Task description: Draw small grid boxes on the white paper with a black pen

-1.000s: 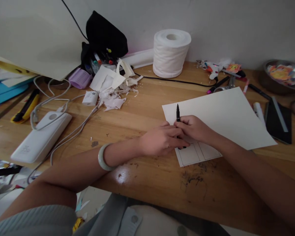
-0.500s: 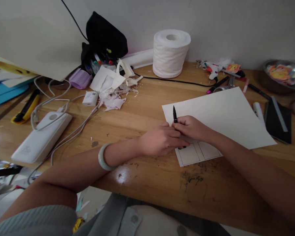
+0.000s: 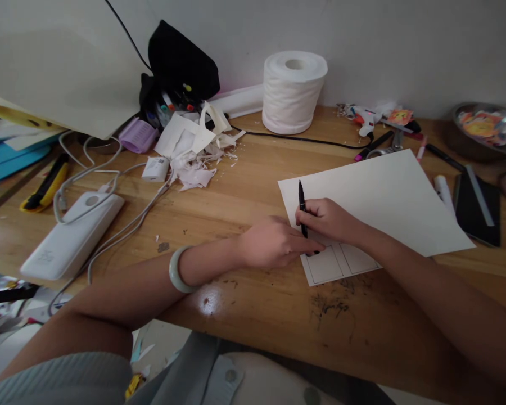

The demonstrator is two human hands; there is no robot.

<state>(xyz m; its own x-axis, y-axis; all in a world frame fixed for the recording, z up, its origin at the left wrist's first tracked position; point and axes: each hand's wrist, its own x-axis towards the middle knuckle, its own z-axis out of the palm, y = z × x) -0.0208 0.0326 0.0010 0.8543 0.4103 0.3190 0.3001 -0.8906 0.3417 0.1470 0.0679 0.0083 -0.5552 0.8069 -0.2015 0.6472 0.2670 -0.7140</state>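
A sheet of white paper (image 3: 388, 197) lies aslant on the wooden table, with thin dark box outlines along its near left edge. My right hand (image 3: 326, 218) is closed round a black pen (image 3: 302, 203), whose dark tip points up and away from me. Beside it, my left hand (image 3: 272, 243) reaches over the paper's left edge, its dark-tipped index finger near the drawn lines. The other fingers of that hand are curled under, and what they hold, if anything, is hidden. A pale bangle circles the left wrist.
Paper scraps (image 3: 194, 140), a white power bank (image 3: 73, 233) with cables and a yellow cutter (image 3: 46, 183) lie left. A white roll (image 3: 294, 93) stands at the back. Scissors (image 3: 388, 147), a black notebook (image 3: 476, 208) and a metal bowl (image 3: 455, 135) sit right.
More of the black pen now shows between my hands. My left hand's upper fingers have drawn back a little from my right hand, while the paper has stayed in place.
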